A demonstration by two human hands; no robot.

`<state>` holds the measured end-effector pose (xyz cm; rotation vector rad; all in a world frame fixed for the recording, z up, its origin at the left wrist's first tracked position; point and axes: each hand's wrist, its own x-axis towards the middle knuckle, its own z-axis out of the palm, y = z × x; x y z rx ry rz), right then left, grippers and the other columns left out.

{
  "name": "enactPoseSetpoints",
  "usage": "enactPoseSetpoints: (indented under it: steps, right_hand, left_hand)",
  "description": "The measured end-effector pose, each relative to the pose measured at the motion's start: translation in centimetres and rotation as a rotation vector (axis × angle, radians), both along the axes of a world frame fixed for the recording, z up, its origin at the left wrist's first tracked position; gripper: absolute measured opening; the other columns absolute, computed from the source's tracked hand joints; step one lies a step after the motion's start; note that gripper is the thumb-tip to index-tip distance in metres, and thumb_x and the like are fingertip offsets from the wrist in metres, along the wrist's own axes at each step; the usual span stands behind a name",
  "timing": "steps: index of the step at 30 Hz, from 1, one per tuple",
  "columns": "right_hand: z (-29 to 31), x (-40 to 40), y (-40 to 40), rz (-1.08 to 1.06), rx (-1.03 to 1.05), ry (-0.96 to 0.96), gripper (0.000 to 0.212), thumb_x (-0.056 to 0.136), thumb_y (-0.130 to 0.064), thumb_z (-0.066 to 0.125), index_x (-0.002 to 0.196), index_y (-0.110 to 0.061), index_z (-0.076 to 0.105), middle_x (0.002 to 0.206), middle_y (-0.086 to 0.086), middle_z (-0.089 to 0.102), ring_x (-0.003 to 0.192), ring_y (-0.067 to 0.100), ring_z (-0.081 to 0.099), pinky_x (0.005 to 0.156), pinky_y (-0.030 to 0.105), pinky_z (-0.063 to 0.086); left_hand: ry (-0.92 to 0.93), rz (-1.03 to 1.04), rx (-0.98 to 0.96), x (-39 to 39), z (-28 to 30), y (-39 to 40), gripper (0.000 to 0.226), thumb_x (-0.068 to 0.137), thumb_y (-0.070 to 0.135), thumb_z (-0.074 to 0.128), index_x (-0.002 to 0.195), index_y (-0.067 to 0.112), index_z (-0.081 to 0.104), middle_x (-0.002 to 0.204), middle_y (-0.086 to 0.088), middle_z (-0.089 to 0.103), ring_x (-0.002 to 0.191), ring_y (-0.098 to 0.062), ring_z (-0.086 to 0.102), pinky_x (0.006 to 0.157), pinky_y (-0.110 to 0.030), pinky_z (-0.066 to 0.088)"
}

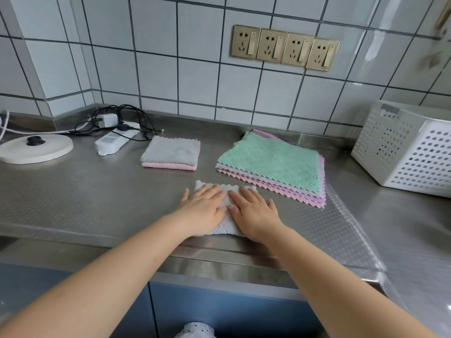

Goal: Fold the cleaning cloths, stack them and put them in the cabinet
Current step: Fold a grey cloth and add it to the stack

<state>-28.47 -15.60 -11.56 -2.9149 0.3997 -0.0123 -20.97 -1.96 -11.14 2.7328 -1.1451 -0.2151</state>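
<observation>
A pale grey cleaning cloth [228, 223], folded into a narrow strip, lies near the counter's front edge. My left hand [203, 211] and my right hand [253, 211] both press flat on it, side by side, fingers straight and pointing away from me. Behind them to the left sits a small stack of folded cloths [170, 153], grey on top of pink. To the right lies a pile of unfolded cloths [273, 164], green on top, with grey, pink and lilac ones below.
The steel counter [85, 191] meets a tiled wall. A white perforated basket [405, 147] stands at the right. A power strip [114, 140] with cables and a round white kettle base [36, 146] sit at the left. Blue cabinet fronts [219, 311] run below the counter.
</observation>
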Motion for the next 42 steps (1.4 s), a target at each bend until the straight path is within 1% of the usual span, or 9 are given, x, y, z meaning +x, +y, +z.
enactPoseSetpoints:
  steps: [6,12,17,22,26,32,36,40,42]
  right_hand:
    - [0.6,-1.4,-1.6,-0.091,-0.011,0.125,0.055,0.097,-0.055,0.012,0.149,-0.037,0.006,0.160,-0.001,0.004,0.147,0.020,0.001,0.115,0.057,0.000]
    - [1.2,-3.9,-1.7,-0.057,-0.089,-0.026,0.053,0.100,-0.046,0.025,0.149,-0.027,0.018,0.150,0.002,0.036,0.143,0.023,0.023,0.116,0.055,0.005]
    - [1.6,-3.5,-1.2,-0.039,0.170,-0.137,0.052,0.097,-0.031,0.043,0.146,-0.024,0.027,0.145,0.005,0.040,0.127,0.025,0.045,0.109,0.040,0.032]
    - [2.1,-2.3,-0.6,-0.117,0.414,-0.267,0.060,0.091,-0.012,0.055,0.145,-0.024,0.033,0.145,0.003,0.036,0.122,0.017,0.045,0.089,0.017,0.033]
    - [2.8,-0.4,0.0,-0.214,0.650,-0.364,0.055,0.090,-0.012,0.058,0.142,-0.024,0.041,0.139,0.001,0.046,0.083,0.014,0.062,0.059,0.008,0.043]
    - [3.6,3.5,1.2,-0.338,1.254,-0.457,0.061,0.085,-0.016,0.067,0.139,-0.030,0.040,0.127,-0.006,0.053,0.099,0.017,0.064,0.091,0.037,0.053]
    - [4.0,6.8,1.6,-0.218,1.359,-0.392,0.067,0.084,-0.019,0.068,0.139,-0.040,0.036,0.119,-0.003,0.060,0.098,0.016,0.067,0.086,0.033,0.054]
    - [5.3,12.2,1.4,-0.132,1.350,-0.416,0.060,0.084,-0.014,0.067,0.134,-0.040,0.046,0.132,0.001,0.052,0.100,0.012,0.064,0.072,0.027,0.054]
    - [6.1,14.6,1.2,-0.117,1.299,-0.445,0.049,0.087,-0.010,0.064,0.130,-0.033,0.052,0.127,0.000,0.055,0.067,0.001,0.061,0.048,0.016,0.044]
  left_hand:
    - [0.014,0.046,0.034,0.5,0.2,1.1,0.058,0.097,0.051,0.018,0.149,0.033,0.003,0.158,0.007,-0.010,0.146,-0.013,-0.009,0.116,-0.051,-0.007]
    - [-0.011,0.160,0.023,0.4,0.4,3.2,0.065,0.095,0.057,0.021,0.150,0.027,0.006,0.159,-0.004,0.009,0.146,-0.021,0.005,0.117,-0.048,-0.004]
    - [0.306,0.098,-0.508,0.2,1.5,2.9,0.054,0.096,0.023,0.049,0.146,0.020,0.030,0.152,0.001,0.030,0.138,-0.015,0.032,0.108,-0.022,0.023]
    - [0.586,0.158,-0.879,1.1,1.5,2.7,0.059,0.089,-0.006,0.051,0.137,0.027,0.043,0.140,0.008,0.044,0.121,-0.015,0.051,0.101,-0.028,0.042]
    - [0.859,0.234,-1.118,2.3,1.4,2.7,0.055,0.083,-0.022,0.044,0.119,0.016,0.059,0.139,-0.007,0.049,0.131,-0.017,0.044,0.110,-0.034,0.035]
    - [0.952,0.323,-1.290,5.8,3.1,3.7,0.048,0.088,-0.017,0.042,0.113,0.018,0.063,0.135,-0.007,0.053,0.121,-0.021,0.053,0.098,-0.036,0.046]
    - [0.961,0.349,-1.352,9.6,4.4,4.9,0.047,0.090,-0.013,0.043,0.126,0.014,0.057,0.130,-0.008,0.058,0.104,-0.021,0.062,0.081,-0.031,0.054]
    - [0.835,0.385,-1.269,14.4,5.3,5.3,0.045,0.092,-0.002,0.049,0.132,0.019,0.052,0.144,-0.004,0.044,0.122,-0.020,0.052,0.098,-0.037,0.045]
    - [0.611,0.370,-1.125,16.4,5.7,5.2,0.049,0.092,0.008,0.055,0.138,0.022,0.044,0.149,0.001,0.035,0.136,-0.013,0.035,0.109,-0.028,0.029]
